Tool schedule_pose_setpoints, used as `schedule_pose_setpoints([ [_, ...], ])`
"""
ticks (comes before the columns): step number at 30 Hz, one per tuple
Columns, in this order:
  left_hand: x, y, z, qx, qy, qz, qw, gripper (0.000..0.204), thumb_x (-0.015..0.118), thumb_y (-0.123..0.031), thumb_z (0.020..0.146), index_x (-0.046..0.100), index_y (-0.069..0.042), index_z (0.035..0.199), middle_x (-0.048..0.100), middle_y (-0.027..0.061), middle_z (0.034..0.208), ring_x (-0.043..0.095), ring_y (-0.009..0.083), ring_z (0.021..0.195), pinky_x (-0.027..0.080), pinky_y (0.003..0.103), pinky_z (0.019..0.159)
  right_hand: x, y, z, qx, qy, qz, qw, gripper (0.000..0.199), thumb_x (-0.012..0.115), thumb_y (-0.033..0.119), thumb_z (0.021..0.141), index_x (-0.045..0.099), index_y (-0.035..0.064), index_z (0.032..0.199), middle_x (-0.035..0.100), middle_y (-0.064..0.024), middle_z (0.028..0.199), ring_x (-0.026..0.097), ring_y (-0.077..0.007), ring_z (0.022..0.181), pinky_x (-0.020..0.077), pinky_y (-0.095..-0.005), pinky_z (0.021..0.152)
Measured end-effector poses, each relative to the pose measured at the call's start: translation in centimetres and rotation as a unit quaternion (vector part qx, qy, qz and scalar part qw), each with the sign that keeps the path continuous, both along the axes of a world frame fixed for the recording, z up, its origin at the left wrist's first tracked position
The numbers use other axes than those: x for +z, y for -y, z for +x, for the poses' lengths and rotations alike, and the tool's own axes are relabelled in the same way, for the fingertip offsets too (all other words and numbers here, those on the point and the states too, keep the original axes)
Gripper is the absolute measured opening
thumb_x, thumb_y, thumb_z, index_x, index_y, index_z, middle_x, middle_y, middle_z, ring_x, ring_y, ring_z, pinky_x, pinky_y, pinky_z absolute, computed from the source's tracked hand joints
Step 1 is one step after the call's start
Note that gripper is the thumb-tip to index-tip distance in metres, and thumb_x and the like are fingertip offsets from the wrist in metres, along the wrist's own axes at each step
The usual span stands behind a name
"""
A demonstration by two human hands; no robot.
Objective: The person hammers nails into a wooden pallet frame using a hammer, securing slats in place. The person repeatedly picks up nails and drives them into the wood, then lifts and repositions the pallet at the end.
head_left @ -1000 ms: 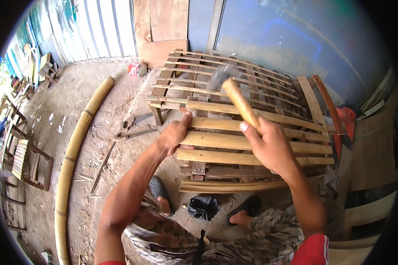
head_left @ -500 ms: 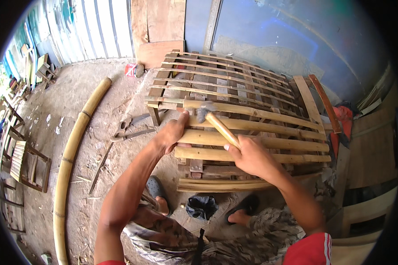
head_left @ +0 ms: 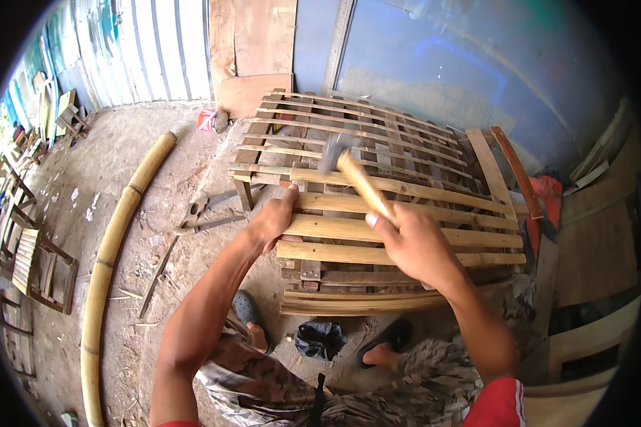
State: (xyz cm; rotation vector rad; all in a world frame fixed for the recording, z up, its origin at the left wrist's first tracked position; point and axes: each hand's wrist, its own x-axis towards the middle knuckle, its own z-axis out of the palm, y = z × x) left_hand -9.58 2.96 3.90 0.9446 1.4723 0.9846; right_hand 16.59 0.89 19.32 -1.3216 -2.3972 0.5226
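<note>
A slatted wooden frame (head_left: pixel 420 213) of pale bamboo strips lies on the dirt floor in front of me. My right hand (head_left: pixel 414 245) grips the wooden handle of a hammer (head_left: pixel 356 178), whose metal head is raised and blurred above the slats. My left hand (head_left: pixel 272 217) rests on the left ends of the near slats, fingers pressed against the wood at the frame's left edge.
A long bamboo pole (head_left: pixel 114 242) curves along the ground at left. Pliers or shears (head_left: pixel 192 217) lie on the dirt beside the frame. A red tin (head_left: pixel 208 121) sits by the wall. Wooden chair frames (head_left: pixel 39 263) stand far left. A black bag (head_left: pixel 320 338) lies between my feet.
The hammer came down onto the slats near my left hand half a second ago and has now risen again. My left hand has stayed in place on the slats.
</note>
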Motion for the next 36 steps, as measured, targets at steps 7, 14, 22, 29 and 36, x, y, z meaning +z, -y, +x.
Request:
schedule_pose_setpoints([
  [7,0.4,-0.5,0.9,0.0,0.018,-0.005,1.0,0.081,0.029,-0.058,0.105,0.053,0.016,0.128,0.067,0.0238,0.101,0.067,0.0224,0.068,0.051,0.033,0.044,-5.1,-1.3,1.4,0.06,0.083,0.059,0.993,0.04,0.058,0.035,0.103,0.059,-0.0012,0.085,0.051,-0.0115,0.054,0.049,-0.0237,0.046,0.0413,-0.041,0.048],
  [14,0.6,-0.4,0.4,0.005,0.017,-0.019,1.0,0.07,0.032,-0.052,0.106,0.052,0.009,0.133,0.066,0.0203,0.113,0.068,0.0212,0.085,0.06,0.032,0.057,-1.0,0.6,-1.4,-0.025,-0.126,-0.004,0.992,0.042,0.057,0.035,0.101,0.061,-0.0054,0.089,0.061,-0.0238,0.062,0.065,-0.0401,0.059,0.0486,-0.0488,0.055],
  [22,-2.2,-1.1,-1.5,0.006,0.008,0.022,1.0,0.092,0.024,-0.063,0.103,0.054,0.021,0.125,0.069,0.0263,0.087,0.065,0.0217,0.052,0.043,0.033,0.037,-0.3,0.1,-1.7,-0.026,-0.048,-0.01,0.998,0.046,0.057,0.038,0.101,0.059,-0.0046,0.083,0.061,-0.019,0.062,0.063,-0.0348,0.057,0.0474,-0.0459,0.055],
  [29,3.2,1.0,1.1,0.012,0.09,-0.018,0.996,0.064,0.035,-0.047,0.107,0.048,0.007,0.139,0.064,0.0199,0.123,0.07,0.0212,0.092,0.064,0.032,0.068,-0.2,-1.4,-0.2,-0.028,0.082,-0.05,0.995,0.043,0.054,0.038,0.104,0.057,-0.0019,0.087,0.054,-0.0128,0.055,0.054,-0.0266,0.046,0.0434,-0.0431,0.051],
  [36,0.8,0.1,-0.4,-0.021,0.024,-0.026,0.999,0.063,0.033,-0.045,0.108,0.048,0.009,0.137,0.065,0.0214,0.121,0.071,0.0222,0.091,0.064,0.031,0.067,-3.0,-1.1,-0.3,0.002,0.11,-0.045,0.993,0.04,0.06,0.037,0.099,0.062,-0.0028,0.093,0.061,-0.0224,0.067,0.063,-0.0383,0.064,0.0472,-0.0502,0.063],
])
